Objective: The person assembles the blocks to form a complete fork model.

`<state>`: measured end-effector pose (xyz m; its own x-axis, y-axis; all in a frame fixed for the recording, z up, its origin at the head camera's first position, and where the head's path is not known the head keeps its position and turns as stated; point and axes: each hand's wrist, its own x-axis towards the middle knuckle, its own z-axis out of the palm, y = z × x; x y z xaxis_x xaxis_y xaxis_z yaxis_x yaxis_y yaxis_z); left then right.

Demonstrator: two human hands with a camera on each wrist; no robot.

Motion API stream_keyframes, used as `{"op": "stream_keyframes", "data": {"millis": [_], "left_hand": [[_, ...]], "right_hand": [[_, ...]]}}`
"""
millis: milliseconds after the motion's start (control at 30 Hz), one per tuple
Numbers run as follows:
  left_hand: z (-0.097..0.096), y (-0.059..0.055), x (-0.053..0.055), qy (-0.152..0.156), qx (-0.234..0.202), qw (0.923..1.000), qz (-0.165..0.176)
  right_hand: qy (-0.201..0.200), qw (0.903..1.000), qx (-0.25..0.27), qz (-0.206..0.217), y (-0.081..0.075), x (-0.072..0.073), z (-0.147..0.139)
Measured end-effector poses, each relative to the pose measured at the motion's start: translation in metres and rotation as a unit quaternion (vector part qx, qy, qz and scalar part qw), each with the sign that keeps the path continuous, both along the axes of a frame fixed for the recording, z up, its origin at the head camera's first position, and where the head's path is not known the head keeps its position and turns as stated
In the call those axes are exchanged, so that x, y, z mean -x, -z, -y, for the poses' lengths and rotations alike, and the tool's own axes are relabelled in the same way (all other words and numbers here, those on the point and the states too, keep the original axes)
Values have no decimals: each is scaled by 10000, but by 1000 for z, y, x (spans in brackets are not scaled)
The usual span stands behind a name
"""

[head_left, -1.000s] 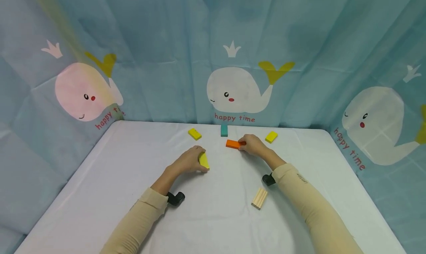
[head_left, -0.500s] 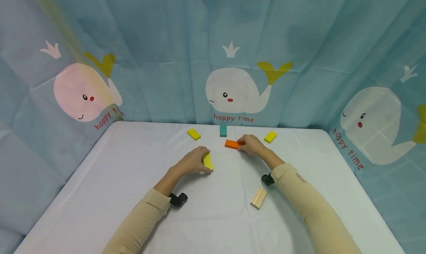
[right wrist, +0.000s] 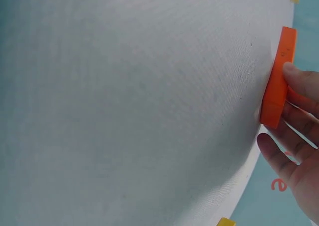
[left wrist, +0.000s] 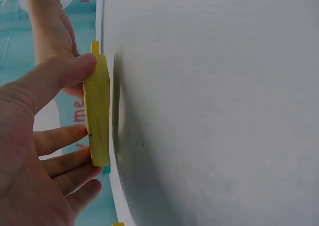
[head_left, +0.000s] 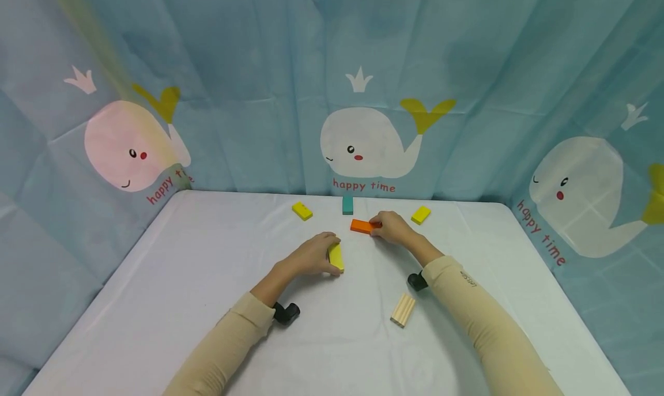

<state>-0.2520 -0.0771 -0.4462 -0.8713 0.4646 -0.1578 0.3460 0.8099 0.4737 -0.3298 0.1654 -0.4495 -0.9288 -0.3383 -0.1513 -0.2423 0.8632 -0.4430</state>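
Observation:
Near the middle of the table, my left hand (head_left: 311,255) pinches a long yellow block (head_left: 336,257) at its ends. In the left wrist view the thumb presses the block's (left wrist: 98,111) upper end and fingers touch its far side; a narrow gap and a shadow show between it and the tabletop. Farther back, my right hand (head_left: 392,227) grips the right end of an orange block (head_left: 360,226). Seen from the right wrist, that orange block (right wrist: 279,81) sits between thumb and fingers, low against the white surface, and the fingers partly hide it.
On the white table (head_left: 207,304), a teal block (head_left: 347,205) stands at the back edge. Yellow blocks lie back left (head_left: 302,211) and back right (head_left: 421,214). Plain wooden pieces (head_left: 403,310) lie side by side in front of the right hand. A whale-print curtain (head_left: 249,96) hangs behind.
My left hand has carried the yellow block rightward and slightly nearer to me, toward the orange block. The right hand stays in place on the orange block.

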Motion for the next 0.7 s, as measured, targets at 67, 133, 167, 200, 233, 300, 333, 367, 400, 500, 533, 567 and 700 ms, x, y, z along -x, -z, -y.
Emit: {"op": "stream_keyframes", "data": {"millis": [67,133,167,200,233,300,333,367,400,500,533,567,700], "left_hand": [[-3,-1,1,56,39,10000,-15],[-6,0,1,118,94,9999,-33],[-7,0,1,147,109,9998,-34],[-9,0,1,174,106,9998,-30],[-11,0,2,193,105,9998,-14],[-13,0,2,229,67,9997,5],[-15,0,2,243,58,9997,10],[-16,0,2,253,55,9997,21],[-17,1,2,273,33,9996,16],[-20,2,2,347,-14,9994,-22],[-21,2,1,379,-30,9993,-36],[-22,2,1,414,-69,9991,-46],[-26,4,0,524,-107,9985,-98]], "right_hand": [[2,10000,-17,1,0,0,0],[10,10000,-26,-4,0,0,0],[15,10000,-29,-8,0,0,1],[12,10000,-46,-16,0,0,1],[14,10000,-54,-22,0,-1,1],[23,10000,-64,-28,0,-1,2],[26,10000,-60,-27,0,-1,2],[20,10000,-64,-31,-1,0,2],[7,10000,-78,-39,-1,0,2],[41,10000,-59,2,0,1,1],[31,10000,-64,6,0,1,1],[26,10000,-70,6,0,2,1],[-7,10000,-60,-25,2,2,0]]}}
